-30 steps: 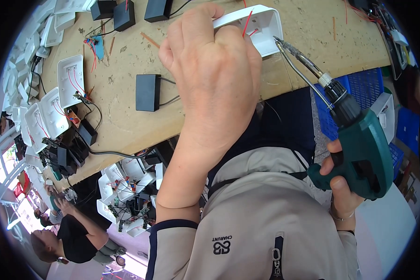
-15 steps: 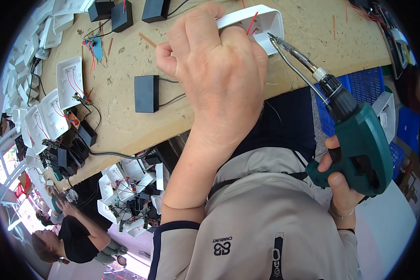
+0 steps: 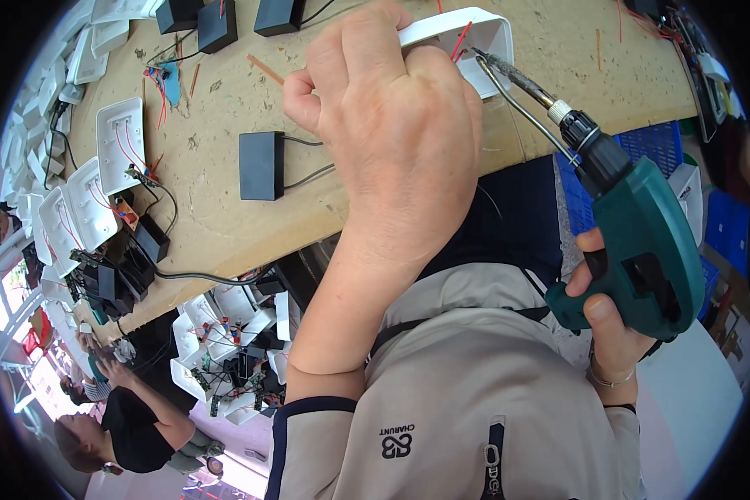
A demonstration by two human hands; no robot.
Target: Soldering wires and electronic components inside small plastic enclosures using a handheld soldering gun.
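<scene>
While the head view looks down over a wooden workbench, these lines hold:

Left hand: the left hand is curled shut around the near edge of a white plastic housing, fingers wrapped over its rim, knuckles toward the camera.
White plastic housing: it sits on the workbench near its front edge, open side up, with red wires showing inside; the hand covers most of its left part.
Right hand: the right hand is closed on the grip of a green soldering gun, one finger lying at the trigger.
Soldering gun tip: the long metal tip reaches into the housing, its end just beside the red wires; whether it touches them cannot be told.
Black box: 1 black box with a dark lead lies on the bench left of the left hand, well apart from the housing.
White panels: several white panels with red wires lie along the bench's left side.
Blue crate: a blue crate stands below the bench edge, behind the gun.
Other person: a person in a black shirt is at lower left, far from both hands.
</scene>
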